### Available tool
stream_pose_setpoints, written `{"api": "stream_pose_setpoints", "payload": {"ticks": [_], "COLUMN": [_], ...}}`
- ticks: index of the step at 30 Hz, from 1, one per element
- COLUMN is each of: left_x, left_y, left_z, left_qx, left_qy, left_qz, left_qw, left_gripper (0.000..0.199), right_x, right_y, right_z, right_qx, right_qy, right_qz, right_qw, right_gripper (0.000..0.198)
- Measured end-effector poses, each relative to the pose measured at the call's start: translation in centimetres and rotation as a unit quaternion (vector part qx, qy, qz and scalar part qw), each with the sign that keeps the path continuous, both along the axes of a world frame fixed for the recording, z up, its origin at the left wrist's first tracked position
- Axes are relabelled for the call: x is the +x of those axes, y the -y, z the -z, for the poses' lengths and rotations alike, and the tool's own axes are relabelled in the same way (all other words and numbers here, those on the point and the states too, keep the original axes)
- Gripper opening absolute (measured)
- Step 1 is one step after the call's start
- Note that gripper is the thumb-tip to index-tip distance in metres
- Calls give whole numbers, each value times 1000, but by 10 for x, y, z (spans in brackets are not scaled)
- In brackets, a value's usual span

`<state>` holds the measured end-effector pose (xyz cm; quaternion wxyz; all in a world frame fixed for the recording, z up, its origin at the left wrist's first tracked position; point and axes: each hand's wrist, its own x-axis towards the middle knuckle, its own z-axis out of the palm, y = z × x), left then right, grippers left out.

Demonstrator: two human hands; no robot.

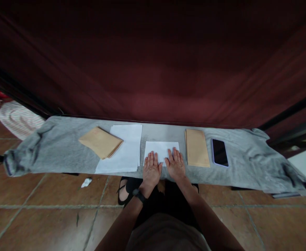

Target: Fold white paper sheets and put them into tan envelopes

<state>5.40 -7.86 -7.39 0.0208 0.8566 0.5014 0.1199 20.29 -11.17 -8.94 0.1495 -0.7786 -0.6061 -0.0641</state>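
Head | white paper (161, 150) beneath left grip (151, 170) and right grip (176, 167), projecting ahead | both flat, unclenched

Grey-draped bench (247, 153): white sheets (129, 148); smaller white paper (162, 150); brown envelopes (198, 148); phone (220, 152)

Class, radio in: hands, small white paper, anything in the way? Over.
Left hand, right hand: open, palms down. Small white paper: under both, on gray cloth. Brown envelopes: right of paper, apart, not covering it.
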Motion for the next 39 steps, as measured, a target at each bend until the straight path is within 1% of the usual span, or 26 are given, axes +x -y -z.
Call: {"api": "stream_pose_setpoints", "payload": {"ticks": [3, 7, 9, 10, 12, 13, 14, 16, 22, 28, 30, 33, 35, 39], "left_x": [-2, -6, -8, -10, -13, -15, -17, -19, -23, -22, -18, -11, -8, -5], "left_y": [10, 13, 14, 14, 17, 18, 20, 23, 27, 30, 30, 31, 32, 27], "left_z": [0, -6, -9, -11, -13, -14, -14, -15, -12, -14, -16, -18, -16, -14], "left_qx": [1, -9, -10, -9, -6, -6, -6, -8, -9, -12, -11, -10, -15, -31], "left_qy": [4, -8, -13, -14, -13, -13, -14, -15, -5, 14, 17, 10, 3, 6], "left_qz": [4, 7, 15, 24, 55, 71, 82, 81, 39, 4, 8, 46, 65, 62], "left_qw": [1000, 1000, 1000, 1000, 998, 997, 997, 997, 999, 1000, 1000, 999, 998, 998], "left_gripper": [60, 61, 60, 58, 55, 53, 52, 52, 58, 61, 61, 59, 57, 54], "right_x": [1, -2, -8, -11, -18, -21, -23, -25, -18, -13, -12, -10, -8, -8], "right_y": [2, 12, 24, 31, 46, 52, 58, 65, 73, 85, 85, 77, 65, 35], "right_z": [-2, -7, -8, -8, -8, -8, -7, -6, -2, -1, -4, -13, -20, -26], "right_qx": [1, 28, 35, 34, 25, 21, 18, 14, 16, 29, 30, 25, 17, -12], "right_qy": [-4, -13, -11, -7, -3, -1, 0, 2, -1, -14, -19, -27, -30, -34], "right_qz": [-2, -7, -37, -63, -106, -110, -107, -90, -44, -26, -23, -14, -21, -54], "right_qw": [1000, 1000, 999, 997, 994, 994, 994, 996, 999, 999, 999, 999, 999, 998], "right_gripper": [56, 57, 57, 56, 54, 54, 54, 55, 61, 67, 66, 62, 59, 54]}}
